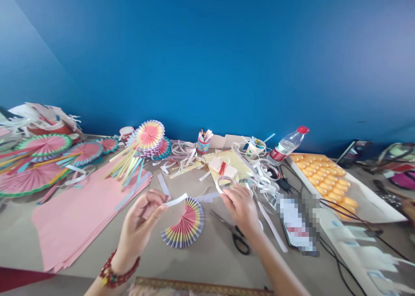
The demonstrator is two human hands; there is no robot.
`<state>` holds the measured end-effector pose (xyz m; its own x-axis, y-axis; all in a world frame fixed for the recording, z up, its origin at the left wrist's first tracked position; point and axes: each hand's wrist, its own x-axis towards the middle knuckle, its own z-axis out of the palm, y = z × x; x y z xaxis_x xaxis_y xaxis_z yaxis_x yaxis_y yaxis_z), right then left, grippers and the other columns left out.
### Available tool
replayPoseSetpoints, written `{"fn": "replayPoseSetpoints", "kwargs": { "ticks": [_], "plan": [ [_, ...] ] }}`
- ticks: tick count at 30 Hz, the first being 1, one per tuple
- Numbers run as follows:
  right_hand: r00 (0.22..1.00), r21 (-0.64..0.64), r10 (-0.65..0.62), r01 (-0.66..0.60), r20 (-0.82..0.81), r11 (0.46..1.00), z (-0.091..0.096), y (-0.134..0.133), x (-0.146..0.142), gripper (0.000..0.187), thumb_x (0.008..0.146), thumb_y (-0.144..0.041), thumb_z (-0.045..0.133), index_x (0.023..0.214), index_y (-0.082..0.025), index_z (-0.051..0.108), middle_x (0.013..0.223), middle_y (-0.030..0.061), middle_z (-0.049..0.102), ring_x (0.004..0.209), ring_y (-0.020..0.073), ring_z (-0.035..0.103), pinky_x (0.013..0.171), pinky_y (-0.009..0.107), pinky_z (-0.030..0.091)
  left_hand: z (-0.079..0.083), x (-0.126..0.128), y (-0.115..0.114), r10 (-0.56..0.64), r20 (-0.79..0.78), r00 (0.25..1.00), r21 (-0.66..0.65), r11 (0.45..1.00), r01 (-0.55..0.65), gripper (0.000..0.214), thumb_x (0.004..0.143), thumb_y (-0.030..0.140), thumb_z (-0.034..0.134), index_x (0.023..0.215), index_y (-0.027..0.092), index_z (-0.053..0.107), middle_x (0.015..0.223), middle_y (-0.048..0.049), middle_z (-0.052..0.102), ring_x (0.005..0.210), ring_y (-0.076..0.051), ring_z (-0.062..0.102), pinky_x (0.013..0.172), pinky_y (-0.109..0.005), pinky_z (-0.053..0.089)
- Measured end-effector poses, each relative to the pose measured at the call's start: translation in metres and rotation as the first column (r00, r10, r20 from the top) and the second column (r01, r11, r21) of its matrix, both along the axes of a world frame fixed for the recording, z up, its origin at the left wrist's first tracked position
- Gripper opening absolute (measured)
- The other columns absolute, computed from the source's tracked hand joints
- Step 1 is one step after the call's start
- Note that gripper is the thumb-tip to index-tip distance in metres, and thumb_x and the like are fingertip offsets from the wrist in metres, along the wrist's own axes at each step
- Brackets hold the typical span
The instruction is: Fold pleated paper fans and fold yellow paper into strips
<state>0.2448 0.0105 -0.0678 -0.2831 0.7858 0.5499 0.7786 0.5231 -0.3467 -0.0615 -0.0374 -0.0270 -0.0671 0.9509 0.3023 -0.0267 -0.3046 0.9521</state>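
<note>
My left hand (140, 221) pinches the end of a white tape strip (177, 199) above a folded rainbow paper fan (185, 224) lying on the table. My right hand (240, 207) holds a roll of tape (226, 181) from which the strip stretches over to the left hand. A red bead bracelet (116, 274) is on my left wrist. Black scissors (234, 234) lie just below my right hand.
Pink paper sheets (81, 214) and finished round paper fans (45, 157) cover the left. White paper strips (262, 183), a pen cup (203, 144), a water bottle (287, 144), a tray of orange pieces (324, 177) and black cables (340, 261) lie at the right. Blue wall behind.
</note>
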Motion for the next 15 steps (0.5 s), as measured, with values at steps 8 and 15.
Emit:
{"fn": "replayPoseSetpoints", "kwargs": {
  "ticks": [8,15],
  "plan": [
    [0.996,-0.053,0.021,-0.017,0.086,0.998,-0.017,0.003,-0.004,0.022,0.092,-0.039,0.060,0.100,-0.022,0.070,0.091,0.0083,0.068,0.092,0.0270,0.060,0.102,0.050,0.038,-0.004,0.023,0.000,-0.158,0.262,0.952,-0.241,0.945,0.223,0.018,0.088,0.031,0.068,0.082,0.017,0.059,0.084,-0.0013,0.055,0.072,-0.011,0.051,0.064,-0.020,0.042],
    [0.784,-0.302,0.149,-0.396,-0.602,0.867,0.021,-0.030,-0.045,0.016,0.092,-0.038,0.060,0.096,-0.023,0.066,0.093,0.0044,0.067,0.087,0.0203,0.063,0.079,0.031,0.050,-0.008,0.040,0.002,-0.223,0.262,0.939,-0.213,0.936,0.282,0.018,0.088,0.031,0.067,0.081,0.017,0.058,0.082,-0.0014,0.054,0.075,-0.012,0.050,0.067,-0.020,0.041]
  ]
}}
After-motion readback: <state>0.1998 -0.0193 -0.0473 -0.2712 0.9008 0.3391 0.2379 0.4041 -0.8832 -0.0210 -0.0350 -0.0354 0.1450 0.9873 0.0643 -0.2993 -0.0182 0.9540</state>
